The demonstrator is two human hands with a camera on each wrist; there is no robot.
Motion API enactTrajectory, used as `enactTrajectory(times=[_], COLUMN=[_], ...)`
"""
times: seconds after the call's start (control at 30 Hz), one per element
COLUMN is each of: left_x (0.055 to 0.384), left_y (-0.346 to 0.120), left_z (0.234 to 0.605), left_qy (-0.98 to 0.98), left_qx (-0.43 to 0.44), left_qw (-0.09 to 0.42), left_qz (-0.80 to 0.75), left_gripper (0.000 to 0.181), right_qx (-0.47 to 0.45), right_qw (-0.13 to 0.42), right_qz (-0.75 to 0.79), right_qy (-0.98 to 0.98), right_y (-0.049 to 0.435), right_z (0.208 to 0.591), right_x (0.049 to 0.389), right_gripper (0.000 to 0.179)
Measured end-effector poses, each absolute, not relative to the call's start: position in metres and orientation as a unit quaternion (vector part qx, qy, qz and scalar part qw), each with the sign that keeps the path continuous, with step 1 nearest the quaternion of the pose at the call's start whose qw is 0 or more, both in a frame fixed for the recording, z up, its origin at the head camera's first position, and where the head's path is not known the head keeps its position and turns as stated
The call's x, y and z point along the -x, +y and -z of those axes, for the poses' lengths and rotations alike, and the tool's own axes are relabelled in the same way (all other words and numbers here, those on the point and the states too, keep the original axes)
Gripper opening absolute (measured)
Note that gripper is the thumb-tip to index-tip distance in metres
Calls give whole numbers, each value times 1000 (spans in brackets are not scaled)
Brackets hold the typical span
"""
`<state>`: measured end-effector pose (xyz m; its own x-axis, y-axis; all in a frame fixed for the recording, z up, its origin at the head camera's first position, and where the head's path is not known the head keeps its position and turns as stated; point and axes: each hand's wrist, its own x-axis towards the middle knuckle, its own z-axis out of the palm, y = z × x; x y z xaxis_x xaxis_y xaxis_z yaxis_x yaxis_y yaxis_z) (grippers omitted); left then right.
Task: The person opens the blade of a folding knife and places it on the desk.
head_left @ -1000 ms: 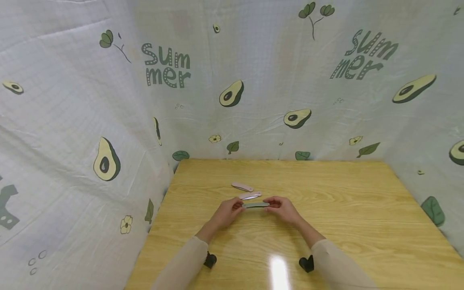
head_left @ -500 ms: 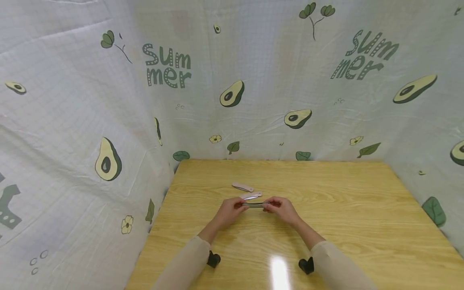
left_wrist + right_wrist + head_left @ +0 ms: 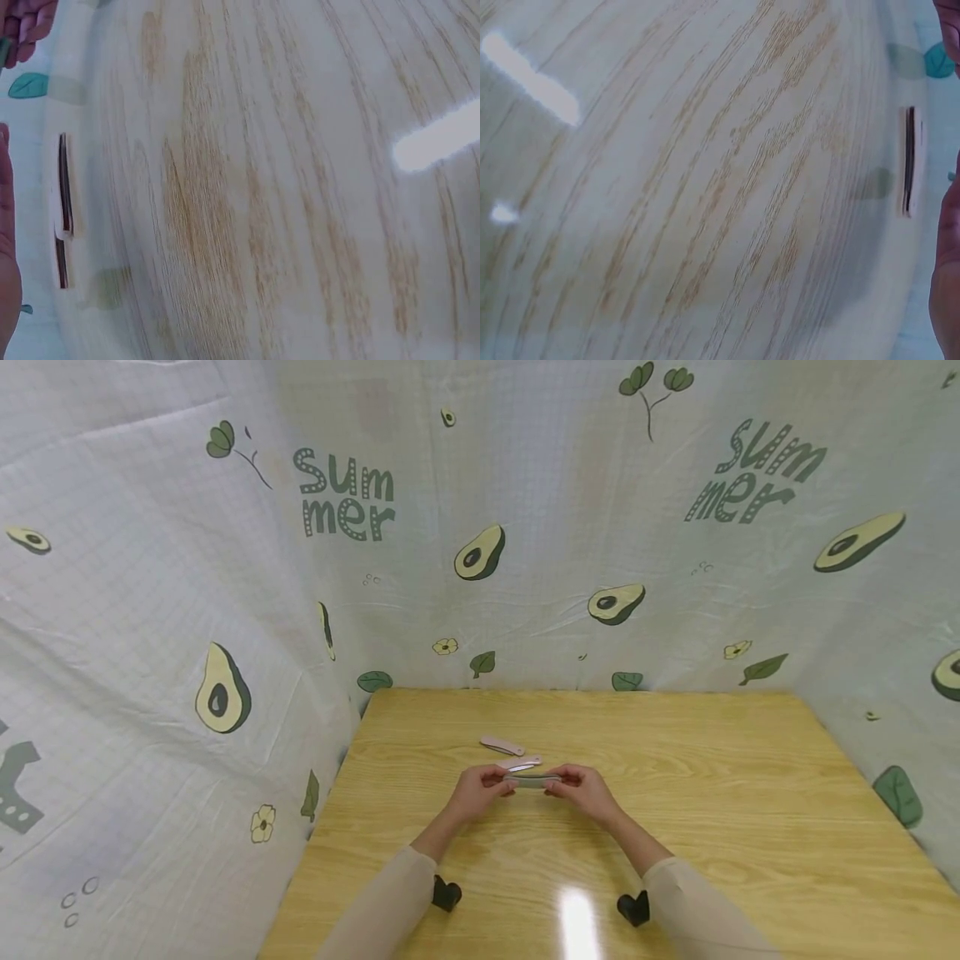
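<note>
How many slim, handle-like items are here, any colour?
3: the green item gripped by the left hand and right hand; the nearer pink item just beyond, on the table; the farther pink item behind it. Hands could hide more.

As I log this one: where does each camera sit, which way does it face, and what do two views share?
Head: worn on the head, facing forward and down at the cloth, table and green item; left hand, right hand and sleeves show.
Left wrist: on that wrist, facing the table, far side at picture left; parts of both hands show at the left edge.
Right wrist: on that wrist, facing the table, far side at picture right; parts of both hands at the right edge.
Shared: head and left wrist both show two pink items.
</note>
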<state>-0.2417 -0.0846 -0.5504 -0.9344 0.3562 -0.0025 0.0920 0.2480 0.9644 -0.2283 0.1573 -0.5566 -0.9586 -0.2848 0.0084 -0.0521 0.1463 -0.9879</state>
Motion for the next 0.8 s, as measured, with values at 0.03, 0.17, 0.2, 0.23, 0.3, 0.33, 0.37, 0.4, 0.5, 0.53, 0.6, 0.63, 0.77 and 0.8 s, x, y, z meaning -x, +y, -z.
enactTrajectory(times=[0.03,0.17,0.2,0.23,0.3,0.33,0.37,0.4,0.5,0.53,0.6,0.63,0.77,0.8], left_x=[242,242,243,243,243,243,242,242,235,233,230,228,230,230], left_y=[-84,-84,-84,-84,-84,-84,-84,-84,-85,-85,-85,-85,-84,-84], left_z=[550,551,551,551,551,551,550,548,534,529,522,520,524,524], left_qy=[776,770,772,772,771,768,764,761,752,748,744,742,732,731], left_qx=[-146,-141,-139,-140,-138,-142,-144,-146,-153,-157,-157,-156,-153,-153], left_qw=[111,116,117,117,120,121,124,127,136,137,138,138,142,143], left_qz=[-603,-611,-609,-608,-609,-613,-616,-619,-627,-630,-634,-637,-648,-650], left_gripper=[21,23,24,24,24,24,24,23,22,22,21,21,21,21], right_qx=[116,123,123,121,120,122,124,125,128,129,129,128,127,126], right_qw=[89,85,84,83,83,83,83,83,84,84,83,82,82,82], right_qz=[646,652,652,652,652,651,649,649,652,654,659,661,664,664], right_qy=[749,744,744,744,744,745,746,746,742,741,737,735,733,733], right_y=[157,157,158,158,159,159,160,160,160,159,158,158,158,158], right_z=[557,554,554,554,554,554,554,554,555,554,554,553,552,552], right_x=[228,227,227,227,227,227,228,228,229,229,229,228,227,227], right_gripper=[32,34,34,34,33,33,33,32,32,32,32,32,32,33])
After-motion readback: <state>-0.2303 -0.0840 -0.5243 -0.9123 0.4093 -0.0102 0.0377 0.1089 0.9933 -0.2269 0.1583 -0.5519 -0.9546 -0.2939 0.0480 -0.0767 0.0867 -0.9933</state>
